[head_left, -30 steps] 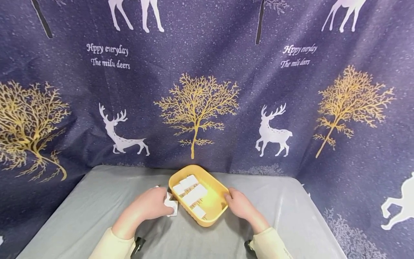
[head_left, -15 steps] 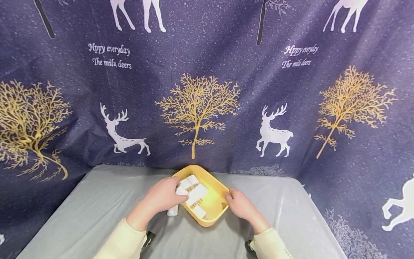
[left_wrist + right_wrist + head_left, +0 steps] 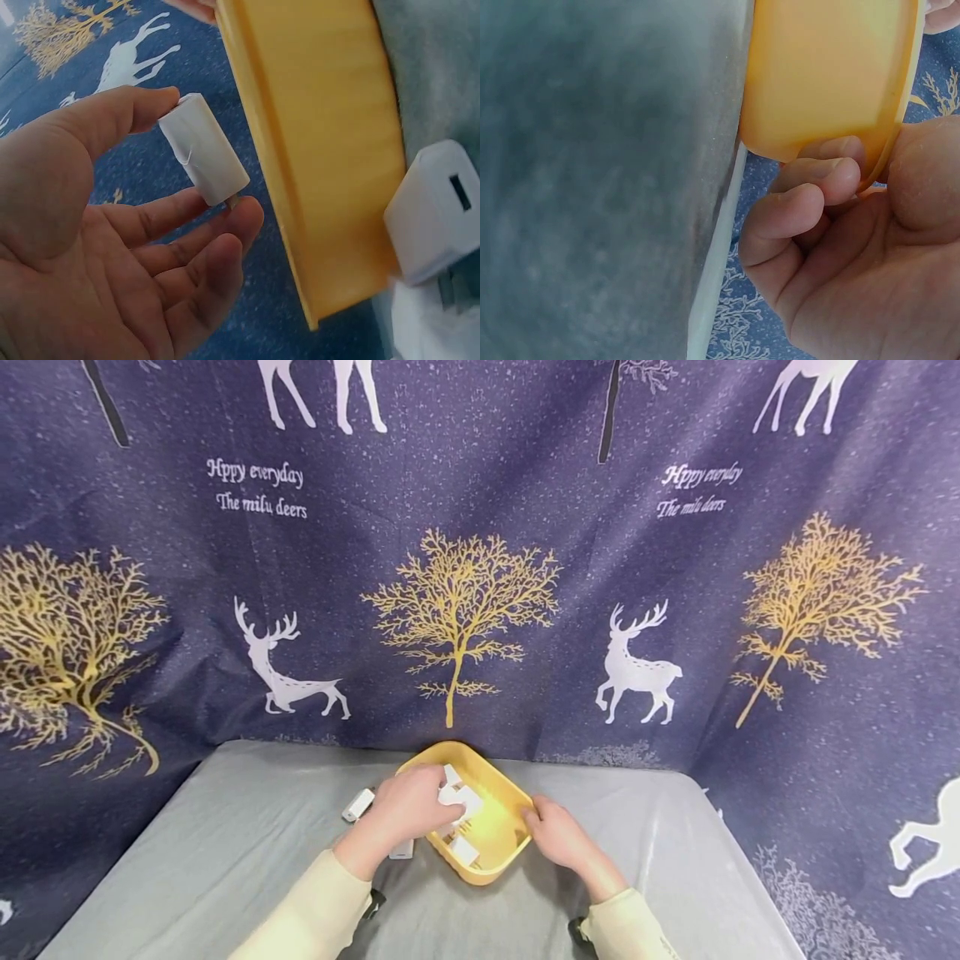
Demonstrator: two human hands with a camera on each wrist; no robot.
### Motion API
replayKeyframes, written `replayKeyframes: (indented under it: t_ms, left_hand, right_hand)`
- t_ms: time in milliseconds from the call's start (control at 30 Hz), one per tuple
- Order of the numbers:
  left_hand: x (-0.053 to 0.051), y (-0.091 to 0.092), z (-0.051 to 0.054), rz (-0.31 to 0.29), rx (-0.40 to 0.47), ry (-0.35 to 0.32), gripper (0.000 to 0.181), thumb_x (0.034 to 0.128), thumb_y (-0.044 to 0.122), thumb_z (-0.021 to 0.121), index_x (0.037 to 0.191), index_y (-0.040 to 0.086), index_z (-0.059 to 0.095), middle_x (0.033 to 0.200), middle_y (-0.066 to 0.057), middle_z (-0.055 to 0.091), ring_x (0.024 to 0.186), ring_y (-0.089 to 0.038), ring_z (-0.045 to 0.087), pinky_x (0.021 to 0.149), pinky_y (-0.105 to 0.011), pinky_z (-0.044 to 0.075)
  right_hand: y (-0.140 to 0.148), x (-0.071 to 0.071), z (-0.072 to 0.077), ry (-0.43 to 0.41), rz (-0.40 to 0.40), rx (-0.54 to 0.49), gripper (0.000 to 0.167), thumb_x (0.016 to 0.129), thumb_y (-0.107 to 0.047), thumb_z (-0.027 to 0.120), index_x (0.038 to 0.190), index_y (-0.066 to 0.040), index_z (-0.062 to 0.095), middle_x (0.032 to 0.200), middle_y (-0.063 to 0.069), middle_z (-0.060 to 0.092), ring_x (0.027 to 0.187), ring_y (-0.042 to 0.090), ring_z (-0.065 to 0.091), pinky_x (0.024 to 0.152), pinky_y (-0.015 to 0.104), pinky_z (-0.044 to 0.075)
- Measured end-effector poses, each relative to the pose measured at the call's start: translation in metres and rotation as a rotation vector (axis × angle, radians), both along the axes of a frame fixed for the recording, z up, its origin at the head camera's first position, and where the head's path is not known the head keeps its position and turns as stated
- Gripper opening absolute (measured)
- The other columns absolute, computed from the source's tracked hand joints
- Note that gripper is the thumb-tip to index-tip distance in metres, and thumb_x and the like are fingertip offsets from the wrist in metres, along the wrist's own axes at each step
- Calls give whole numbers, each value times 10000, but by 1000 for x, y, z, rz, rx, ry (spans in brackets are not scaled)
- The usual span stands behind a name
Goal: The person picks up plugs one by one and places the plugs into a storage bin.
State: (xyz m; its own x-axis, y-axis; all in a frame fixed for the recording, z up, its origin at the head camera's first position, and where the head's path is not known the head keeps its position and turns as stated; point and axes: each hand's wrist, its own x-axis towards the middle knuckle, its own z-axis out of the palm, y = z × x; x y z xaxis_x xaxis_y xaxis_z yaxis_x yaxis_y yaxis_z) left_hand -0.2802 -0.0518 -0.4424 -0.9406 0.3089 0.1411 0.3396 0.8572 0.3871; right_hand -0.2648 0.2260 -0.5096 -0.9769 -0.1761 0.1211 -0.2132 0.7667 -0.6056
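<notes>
left hand (image 3: 411, 803): we see it pinching white adapter (image 3: 204, 150) over yellow bin (image 3: 501, 833)
right hand (image 3: 558, 832): we see it gripping bin rim

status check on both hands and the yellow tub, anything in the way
Left hand pinching white charger over yellow tub. Right hand gripping its rim. Inside chargers crowd tub's left side, may get in the way.
</notes>
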Motion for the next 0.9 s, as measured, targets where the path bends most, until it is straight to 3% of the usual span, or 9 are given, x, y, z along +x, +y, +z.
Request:
replayKeyframes:
  t_ms: [100,467,667,900]
  left_hand:
    - [-1,6,-5,-9,-2,11,352,848,473,853,821,213,617,731,65,542,647,-164,498,540,-422,404]
    - [-4,35,-17,-35,-41,10,368,840,476,854,863,179,637,762,34,598,672,-201,581,604,-453,497]
    - [-2,47,-27,-23,-53,-12,376,824,479,850,865,173,636,792,12,634,691,-241,631,598,-466,510]
    - [2,56,-36,-36,-73,8,371,818,470,849,902,165,656,824,-10,637,723,-214,630,609,-450,527]
  right_hand:
    - [0,-1,0,-2,3,0,174,1128,-157,565,962,-115,597,743,-6,514,691,184,525,682,424,488]
    - [0,-1,0,4,-4,-1,158,1130,-162,580,994,-100,630,764,-6,540,715,179,544,708,429,508]
    - [-1,0,-1,-3,-7,-5,154,1127,-162,585,994,-96,629,770,-3,543,727,183,550,722,440,516]
    - [-1,-1,-2,18,-6,10,146,1121,-154,587,999,-95,637,786,-6,558,754,188,566,755,462,532]
